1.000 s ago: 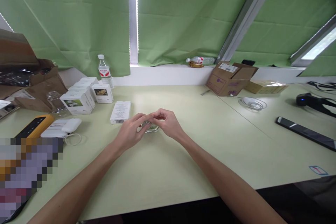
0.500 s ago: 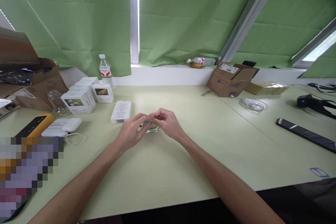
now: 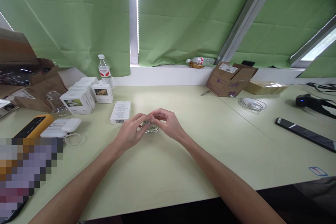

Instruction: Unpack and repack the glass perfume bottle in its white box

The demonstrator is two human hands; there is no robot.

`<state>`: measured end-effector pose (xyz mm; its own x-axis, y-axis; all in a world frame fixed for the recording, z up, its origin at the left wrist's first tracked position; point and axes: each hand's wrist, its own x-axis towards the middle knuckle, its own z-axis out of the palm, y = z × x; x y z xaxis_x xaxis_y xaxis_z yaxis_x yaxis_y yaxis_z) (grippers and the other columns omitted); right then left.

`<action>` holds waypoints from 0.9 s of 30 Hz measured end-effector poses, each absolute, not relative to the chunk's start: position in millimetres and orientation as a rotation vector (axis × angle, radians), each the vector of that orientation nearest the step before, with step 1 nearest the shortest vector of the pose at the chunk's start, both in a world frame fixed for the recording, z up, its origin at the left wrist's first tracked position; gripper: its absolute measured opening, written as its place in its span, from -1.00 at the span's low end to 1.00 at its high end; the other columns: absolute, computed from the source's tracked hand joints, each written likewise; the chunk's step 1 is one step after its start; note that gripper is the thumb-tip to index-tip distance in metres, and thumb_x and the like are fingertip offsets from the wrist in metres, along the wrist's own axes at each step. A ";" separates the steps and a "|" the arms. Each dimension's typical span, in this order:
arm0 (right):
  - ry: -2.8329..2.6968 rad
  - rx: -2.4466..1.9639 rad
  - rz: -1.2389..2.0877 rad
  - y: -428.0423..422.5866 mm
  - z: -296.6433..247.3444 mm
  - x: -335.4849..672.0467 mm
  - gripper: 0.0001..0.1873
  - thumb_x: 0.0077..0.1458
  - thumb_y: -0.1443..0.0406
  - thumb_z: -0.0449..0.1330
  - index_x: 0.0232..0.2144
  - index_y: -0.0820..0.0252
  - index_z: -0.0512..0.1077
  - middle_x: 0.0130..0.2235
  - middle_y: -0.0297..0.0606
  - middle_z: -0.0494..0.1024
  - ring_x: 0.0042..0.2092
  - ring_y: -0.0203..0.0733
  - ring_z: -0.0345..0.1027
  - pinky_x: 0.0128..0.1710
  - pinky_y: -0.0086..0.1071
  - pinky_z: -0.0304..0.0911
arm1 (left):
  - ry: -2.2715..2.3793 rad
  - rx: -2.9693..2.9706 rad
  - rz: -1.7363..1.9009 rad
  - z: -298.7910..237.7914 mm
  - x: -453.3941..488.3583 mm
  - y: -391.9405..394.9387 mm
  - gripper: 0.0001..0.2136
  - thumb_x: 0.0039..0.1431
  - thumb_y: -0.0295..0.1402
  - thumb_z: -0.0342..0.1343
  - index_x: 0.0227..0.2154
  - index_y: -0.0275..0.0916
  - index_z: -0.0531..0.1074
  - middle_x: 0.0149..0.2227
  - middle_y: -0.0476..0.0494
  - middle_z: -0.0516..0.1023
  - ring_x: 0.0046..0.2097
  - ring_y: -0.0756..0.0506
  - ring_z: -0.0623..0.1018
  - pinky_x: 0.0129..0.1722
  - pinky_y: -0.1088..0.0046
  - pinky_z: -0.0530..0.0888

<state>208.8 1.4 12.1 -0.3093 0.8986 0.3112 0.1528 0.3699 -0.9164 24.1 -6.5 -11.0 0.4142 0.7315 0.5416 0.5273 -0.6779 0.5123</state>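
Both my hands meet over a small clear glass jar [image 3: 151, 128] that stands on the pale green table [image 3: 168, 168], with something greenish inside. My left hand [image 3: 131, 131] curls its fingers against the jar's left side. My right hand [image 3: 166, 122] pinches at the jar's top with thumb and forefinger. The fingers hide most of the jar, and I cannot make out what the pinch holds. A flat white box with a barcode [image 3: 120, 112] lies just left of my hands.
Several white product boxes [image 3: 78, 100], a water bottle [image 3: 105, 70], an empty glass jar [image 3: 54, 101], a yellow device [image 3: 33, 126] and a white charger [image 3: 63, 127] sit at the left. A cardboard box [image 3: 229, 78], a coiled cable [image 3: 252, 103] and a black bar [image 3: 306, 134] lie at the right.
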 end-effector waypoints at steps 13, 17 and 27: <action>-1.763 -0.983 0.891 4.3 7.4 204.2 -0.70 0.06 0.13 0.18 -0.54 0.14 0.22 -0.39 -0.36 0.46 -0.33 -0.22 0.41 -0.29 -0.32 0.34 | 1.164 2.252 1.055 -8.2 27.0 -8.7 -0.74 0.28 -0.22 -0.06 -0.05 -0.13 0.38 -0.13 -0.12 0.52 -0.21 -0.05 0.55 -0.32 0.44 0.54; -1.773 -0.987 0.871 3.9 8.2 202.6 -0.69 0.07 0.17 0.16 -0.56 0.13 0.14 -0.42 -0.39 0.39 -0.37 -0.26 0.36 -0.31 -0.34 0.31 | 1.188 2.280 0.986 -4.1 26.2 -9.1 -0.73 0.28 -0.22 -0.07 -0.07 -0.11 0.43 -0.24 -0.06 0.56 -0.31 -0.03 0.54 -0.30 0.43 0.52; -1.739 -1.024 0.862 4.2 6.5 198.9 -0.68 0.06 0.20 0.16 -0.56 0.12 0.07 -0.46 -0.41 0.36 -0.39 -0.26 0.33 -0.35 -0.34 0.28 | 1.189 2.299 0.995 -5.9 25.2 -8.0 -0.73 0.28 -0.20 -0.07 -0.09 -0.10 0.45 -0.26 -0.05 0.57 -0.31 -0.04 0.54 -0.30 0.42 0.51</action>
